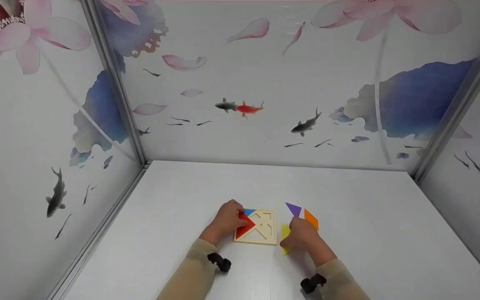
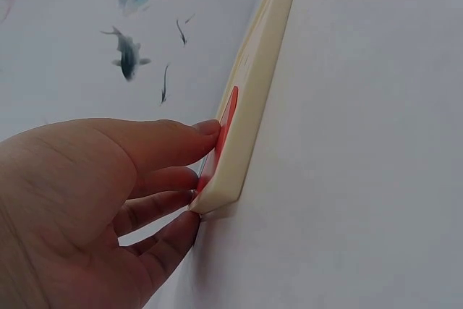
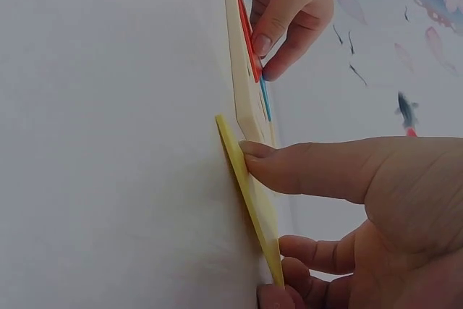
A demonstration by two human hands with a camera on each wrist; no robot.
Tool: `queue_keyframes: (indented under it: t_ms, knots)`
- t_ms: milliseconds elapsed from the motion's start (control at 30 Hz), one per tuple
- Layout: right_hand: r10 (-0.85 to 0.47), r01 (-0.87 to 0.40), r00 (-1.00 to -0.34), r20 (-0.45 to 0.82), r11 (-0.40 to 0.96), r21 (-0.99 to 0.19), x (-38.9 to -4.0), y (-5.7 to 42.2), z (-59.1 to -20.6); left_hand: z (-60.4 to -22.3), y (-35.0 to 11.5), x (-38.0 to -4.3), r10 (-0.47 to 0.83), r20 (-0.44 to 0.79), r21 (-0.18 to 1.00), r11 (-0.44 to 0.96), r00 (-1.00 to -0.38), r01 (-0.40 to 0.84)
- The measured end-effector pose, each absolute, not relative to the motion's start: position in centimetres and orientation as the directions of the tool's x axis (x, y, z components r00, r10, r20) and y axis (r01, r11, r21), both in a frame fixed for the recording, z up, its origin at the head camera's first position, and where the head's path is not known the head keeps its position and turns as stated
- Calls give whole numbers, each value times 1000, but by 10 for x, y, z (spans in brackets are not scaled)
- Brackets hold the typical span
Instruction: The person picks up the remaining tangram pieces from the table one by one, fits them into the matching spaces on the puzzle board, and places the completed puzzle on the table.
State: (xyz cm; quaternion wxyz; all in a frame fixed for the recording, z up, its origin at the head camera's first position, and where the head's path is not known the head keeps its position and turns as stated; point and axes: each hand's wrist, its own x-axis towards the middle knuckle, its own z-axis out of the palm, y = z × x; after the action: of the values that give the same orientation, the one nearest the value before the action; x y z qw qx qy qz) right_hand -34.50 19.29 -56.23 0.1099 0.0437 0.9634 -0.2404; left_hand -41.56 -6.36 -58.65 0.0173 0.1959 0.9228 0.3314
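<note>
A square wooden tangram board [image 1: 270,233] with recesses lies on the white table. A red triangle [image 1: 245,228] sits at its left side, and a small blue triangle [image 1: 249,211] at its top. My left hand [image 1: 225,216] holds the red triangle at the board's left edge, its thumb on top. In the right wrist view its index fingertip is by the blue piece. Just right of the board, my right hand [image 1: 304,233] grips a yellow triangle [image 3: 249,197] between thumb and fingers. That piece is slightly tilted, with a shadow under it.
Beyond my right hand lie a purple triangle [image 1: 293,209] and an orange parallelogram [image 1: 311,219], the latter partly hidden by the hand. White panels [image 1: 223,141] printed with flowers and fish enclose the table [image 1: 173,187] at the back and both sides.
</note>
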Motion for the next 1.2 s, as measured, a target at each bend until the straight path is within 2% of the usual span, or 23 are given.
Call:
queue_keyframes:
  t_ms: [667, 1000, 1200]
  knots:
    - [20, 114, -981, -195, 868, -483, -346, 200, -559, -588, -64, -416, 359, 94, 624, 705, -929, 336]
    - [6, 41, -998, -70, 860, -508, -347, 205, -558, -591, -66, -419, 387, 128, 606, 698, -913, 381]
    - [13, 39, -998, -54, 855, -517, -347, 205, -558, -591, -66, -418, 383, 119, 613, 698, -916, 371]
